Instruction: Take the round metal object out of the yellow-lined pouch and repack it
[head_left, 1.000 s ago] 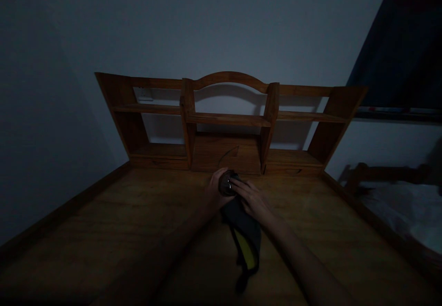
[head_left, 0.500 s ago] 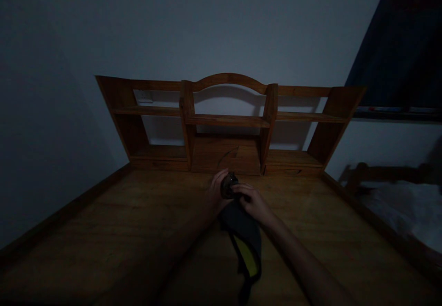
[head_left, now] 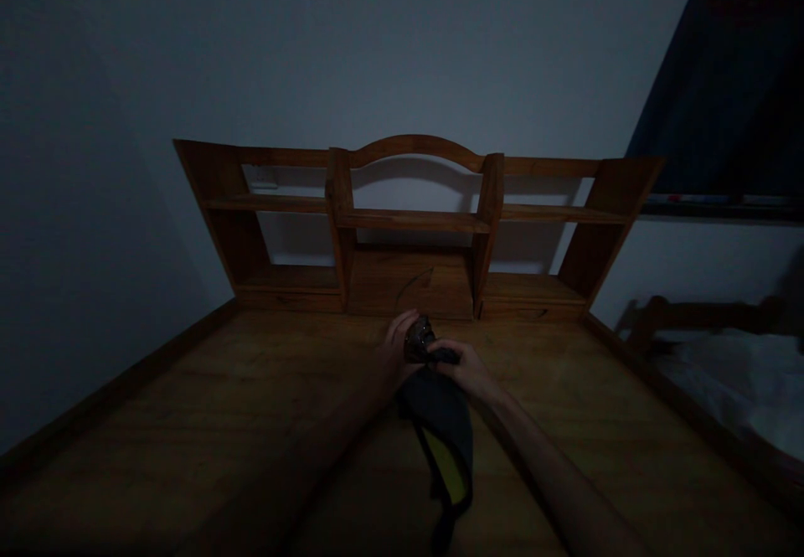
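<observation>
Both my hands meet over the middle of a wooden desk top in a dim room. My left hand curls around a small dark round object with a faint shine, and I cannot make out what it is. My right hand pinches it from the right side. Below the hands a dark cloth bag with a yellow panel hangs down toward me; its top is gathered between the hands.
A wooden desk hutch with open shelves and an arched top stands at the back against a pale wall. A raised wooden rim runs along the desk's left and right edges. At the right lies a bed with white bedding. A dark curtain hangs upper right.
My right hand has slid slightly down and right, from on top of the round object to its side. The view has tilted a little. The left hand stays put.
</observation>
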Demonstrator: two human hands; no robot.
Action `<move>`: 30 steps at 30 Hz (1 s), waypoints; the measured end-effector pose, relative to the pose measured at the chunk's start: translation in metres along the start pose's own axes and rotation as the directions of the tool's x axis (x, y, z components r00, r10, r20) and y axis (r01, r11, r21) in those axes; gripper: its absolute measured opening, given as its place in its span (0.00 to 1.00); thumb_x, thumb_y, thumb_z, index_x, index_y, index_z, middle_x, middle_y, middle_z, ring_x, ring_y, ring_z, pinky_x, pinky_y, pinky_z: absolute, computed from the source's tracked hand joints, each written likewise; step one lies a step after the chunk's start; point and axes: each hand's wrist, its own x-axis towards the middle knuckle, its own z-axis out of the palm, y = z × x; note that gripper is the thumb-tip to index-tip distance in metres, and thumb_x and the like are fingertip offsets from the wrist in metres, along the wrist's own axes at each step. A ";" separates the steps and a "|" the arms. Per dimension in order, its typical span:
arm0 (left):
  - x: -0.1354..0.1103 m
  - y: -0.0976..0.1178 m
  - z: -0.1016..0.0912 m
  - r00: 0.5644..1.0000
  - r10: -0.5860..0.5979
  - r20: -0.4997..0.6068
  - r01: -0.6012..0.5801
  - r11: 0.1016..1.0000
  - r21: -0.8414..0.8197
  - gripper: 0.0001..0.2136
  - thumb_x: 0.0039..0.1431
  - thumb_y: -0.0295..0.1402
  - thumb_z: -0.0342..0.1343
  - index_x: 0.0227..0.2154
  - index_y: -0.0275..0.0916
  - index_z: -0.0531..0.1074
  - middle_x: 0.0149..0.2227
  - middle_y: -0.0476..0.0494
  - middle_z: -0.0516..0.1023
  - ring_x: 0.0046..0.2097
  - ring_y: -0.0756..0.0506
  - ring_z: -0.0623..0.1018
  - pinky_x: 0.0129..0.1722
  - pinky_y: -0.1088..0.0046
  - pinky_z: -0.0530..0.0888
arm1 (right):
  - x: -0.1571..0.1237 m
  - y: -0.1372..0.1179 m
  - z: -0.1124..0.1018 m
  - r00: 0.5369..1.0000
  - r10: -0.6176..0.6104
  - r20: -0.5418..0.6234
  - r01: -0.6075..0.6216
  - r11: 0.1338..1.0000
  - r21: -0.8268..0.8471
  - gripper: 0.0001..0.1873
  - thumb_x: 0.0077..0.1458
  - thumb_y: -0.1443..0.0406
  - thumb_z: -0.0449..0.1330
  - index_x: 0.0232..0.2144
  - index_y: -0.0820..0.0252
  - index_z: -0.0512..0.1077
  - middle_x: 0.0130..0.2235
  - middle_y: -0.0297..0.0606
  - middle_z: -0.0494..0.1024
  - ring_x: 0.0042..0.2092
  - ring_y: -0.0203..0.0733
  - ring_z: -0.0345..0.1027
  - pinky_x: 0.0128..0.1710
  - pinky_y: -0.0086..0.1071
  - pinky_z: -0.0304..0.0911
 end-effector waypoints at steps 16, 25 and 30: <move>0.003 0.007 -0.007 0.993 -0.040 -0.112 0.034 0.998 -0.057 0.37 0.45 0.35 0.66 0.57 0.41 0.54 0.56 0.38 0.64 0.58 0.40 0.66 0.58 0.58 0.66 | -0.010 -0.031 0.000 0.893 -0.360 0.269 0.439 0.569 -0.696 0.33 0.50 0.81 0.49 0.56 0.55 0.63 0.64 0.39 0.54 0.61 0.48 0.53 0.58 0.47 0.57; 0.004 0.012 -0.009 0.980 -0.063 -0.191 0.051 0.996 -0.068 0.37 0.44 0.36 0.66 0.56 0.40 0.55 0.56 0.36 0.64 0.58 0.38 0.66 0.58 0.55 0.66 | -0.009 -0.037 0.003 0.874 -0.414 0.255 0.475 0.611 -0.633 0.32 0.52 0.80 0.49 0.57 0.52 0.62 0.62 0.39 0.60 0.61 0.47 0.53 0.59 0.49 0.55; 0.003 0.012 -0.009 0.979 -0.080 -0.190 0.071 0.996 -0.056 0.37 0.45 0.38 0.65 0.56 0.41 0.54 0.56 0.36 0.63 0.58 0.37 0.66 0.58 0.53 0.65 | -0.009 -0.039 0.005 0.880 -0.416 0.229 0.468 0.680 -0.564 0.33 0.48 0.81 0.49 0.55 0.52 0.65 0.59 0.39 0.64 0.59 0.46 0.57 0.58 0.48 0.56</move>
